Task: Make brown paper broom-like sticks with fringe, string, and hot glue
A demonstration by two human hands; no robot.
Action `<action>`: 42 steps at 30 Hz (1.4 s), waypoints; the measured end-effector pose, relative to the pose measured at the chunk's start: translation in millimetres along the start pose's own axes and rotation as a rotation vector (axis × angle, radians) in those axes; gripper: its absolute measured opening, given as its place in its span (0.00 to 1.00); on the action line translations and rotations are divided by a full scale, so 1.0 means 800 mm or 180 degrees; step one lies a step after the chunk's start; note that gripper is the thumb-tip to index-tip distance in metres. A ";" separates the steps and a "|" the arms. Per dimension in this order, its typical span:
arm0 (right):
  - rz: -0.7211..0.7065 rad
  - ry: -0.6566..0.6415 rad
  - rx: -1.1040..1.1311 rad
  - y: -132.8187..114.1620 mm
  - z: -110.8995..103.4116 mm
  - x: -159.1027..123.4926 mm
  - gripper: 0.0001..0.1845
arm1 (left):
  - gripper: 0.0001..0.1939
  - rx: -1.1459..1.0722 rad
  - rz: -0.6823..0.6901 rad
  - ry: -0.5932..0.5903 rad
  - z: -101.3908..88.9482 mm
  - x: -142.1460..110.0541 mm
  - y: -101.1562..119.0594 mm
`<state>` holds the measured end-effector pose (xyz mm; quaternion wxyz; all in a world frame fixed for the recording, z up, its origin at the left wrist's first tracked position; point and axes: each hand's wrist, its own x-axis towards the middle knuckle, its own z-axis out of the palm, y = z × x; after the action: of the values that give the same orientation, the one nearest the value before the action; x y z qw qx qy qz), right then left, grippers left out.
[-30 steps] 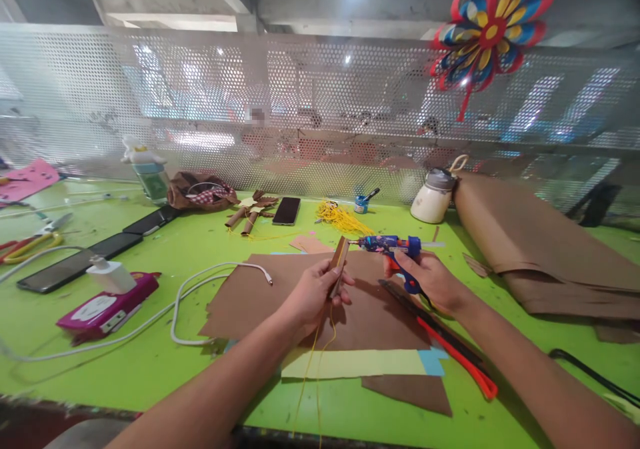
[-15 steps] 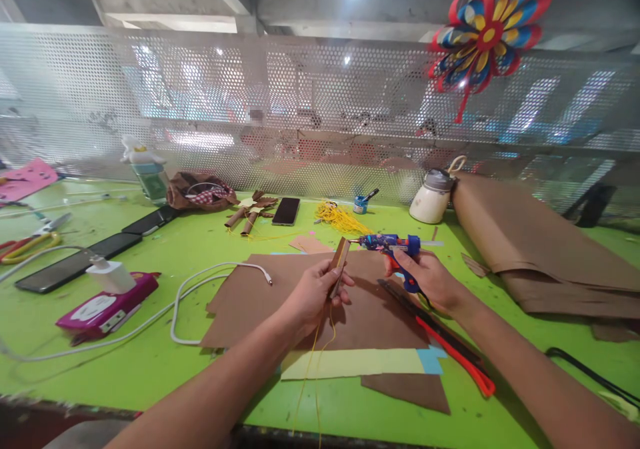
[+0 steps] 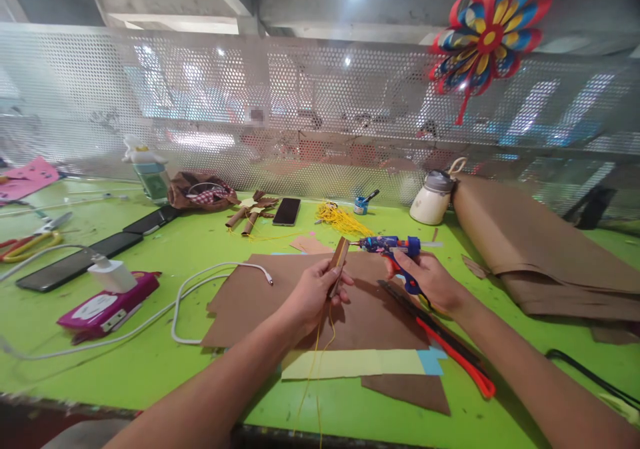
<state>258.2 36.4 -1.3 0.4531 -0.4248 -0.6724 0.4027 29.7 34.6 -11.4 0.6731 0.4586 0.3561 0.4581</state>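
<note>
Over the middle of the table, my left hand (image 3: 320,292) is closed around a narrow folded strip of brown paper (image 3: 341,252), held tilted upward. Yellow string (image 3: 319,349) runs along the strip and hangs below my hand toward the table's front edge. My right hand (image 3: 433,276) grips a blue glue gun (image 3: 395,244) with an orange trigger. Its nozzle points left, at or very near the upper end of the strip; whether it touches I cannot tell. A clear glue stick (image 3: 433,244) pokes out of the gun's back. Beneath both hands lies a brown paper sheet (image 3: 260,309).
A red-and-black tool (image 3: 455,349) lies under my right forearm. At left are a purple power strip (image 3: 110,306), a white cable (image 3: 175,316) and scissors (image 3: 35,246). Behind stand yellow string (image 3: 343,217), a phone (image 3: 287,211) and a cream bottle (image 3: 431,199); folded brown paper (image 3: 545,242) is at right.
Both hands stay almost in place, with the nozzle at the strip's upper end. The orange trigger looks slightly shifted. The hanging flower ornament sways a little.
</note>
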 end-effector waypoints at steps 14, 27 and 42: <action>-0.0009 0.0063 0.0179 0.003 0.002 0.000 0.20 | 0.05 0.0114 -0.0016 0.0066 -0.001 0.002 -0.004; 0.0001 0.0015 0.0063 0.003 0.002 0.000 0.20 | 0.05 0.0067 0.0015 0.0018 0.000 0.001 -0.004; -0.0044 -0.0070 -0.0102 -0.004 0.005 -0.002 0.20 | 0.05 0.0169 0.0047 -0.0024 -0.001 0.001 0.000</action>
<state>254.2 33.1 0.5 0.4415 -0.4229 -0.6867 0.3933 29.3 35.5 -11.7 0.6586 0.4806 0.3622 0.4517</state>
